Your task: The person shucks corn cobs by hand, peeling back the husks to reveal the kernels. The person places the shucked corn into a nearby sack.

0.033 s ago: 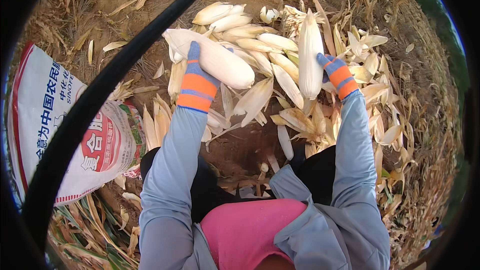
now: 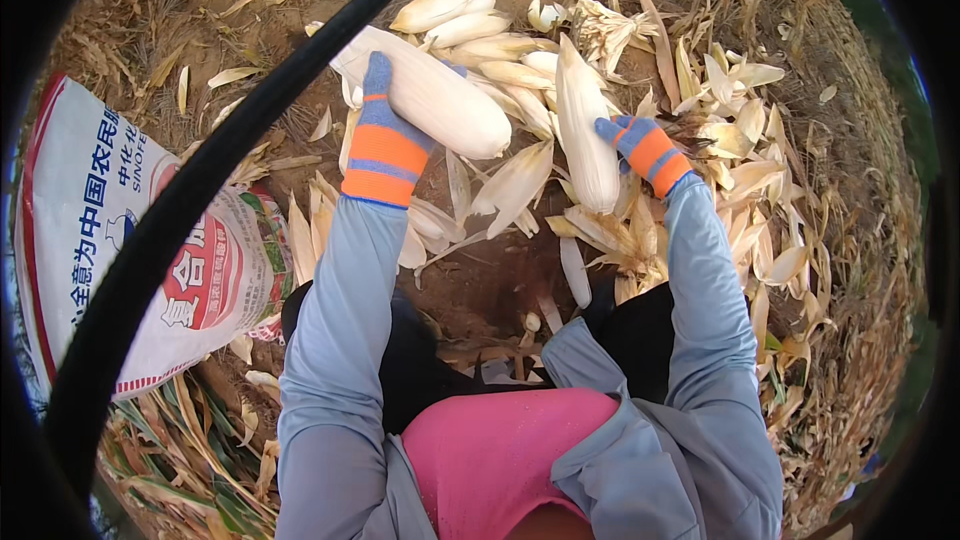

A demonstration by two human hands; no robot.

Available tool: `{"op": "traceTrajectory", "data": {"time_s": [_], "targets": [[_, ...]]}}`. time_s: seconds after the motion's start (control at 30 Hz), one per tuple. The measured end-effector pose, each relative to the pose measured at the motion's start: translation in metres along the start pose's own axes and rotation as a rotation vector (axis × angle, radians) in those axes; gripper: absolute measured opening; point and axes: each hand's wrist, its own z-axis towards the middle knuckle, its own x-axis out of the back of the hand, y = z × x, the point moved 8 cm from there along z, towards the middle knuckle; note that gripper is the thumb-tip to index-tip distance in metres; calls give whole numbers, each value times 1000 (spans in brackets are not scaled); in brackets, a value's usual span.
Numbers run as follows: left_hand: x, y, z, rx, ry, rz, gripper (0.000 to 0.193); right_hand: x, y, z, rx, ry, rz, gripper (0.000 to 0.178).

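Note:
My left hand, in a blue and orange knit glove, is closed around a large pale ear of corn in its husk. That ear slants from upper left down to the right. In the same kind of glove, my right hand grips a second husked-over ear of corn, which stands nearly upright in view with its tip leaning left. The fingers of both hands are partly hidden behind the ears. Beyond them lies a heap of more ears in pale husks, partly covered by the held ears.
A white printed sack stands at my left, crossed in view by a black strap-like bar. Loose dry husks are scattered on the right. Bare brown soil shows between my knees, and dry stalks and leaves surround me.
My right hand has moved left with its ear, which now tilts and overlaps the heap. My left hand and its ear have shifted slightly away from me.

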Motion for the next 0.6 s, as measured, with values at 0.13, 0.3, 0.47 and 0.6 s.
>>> {"op": "traceTrajectory", "data": {"time_s": [0.13, 0.3, 0.47, 0.6], "targets": [[-25, 30, -18, -77, -70, 52, 67, -124, -13, -6, 145, -317, -438, 47], [-8, 22, -10, -11, -13, 57, 66, -224, -21, 7, 211, -512, -460, 46], [4, 0, 8, 21, -13, 22, 63, -251, -30, 34, 282, -477, -210, 40], [-1, -2, 0, 20, -4, -12, 68, -193, -40, 40, 566, -259, -178, 38]]}}
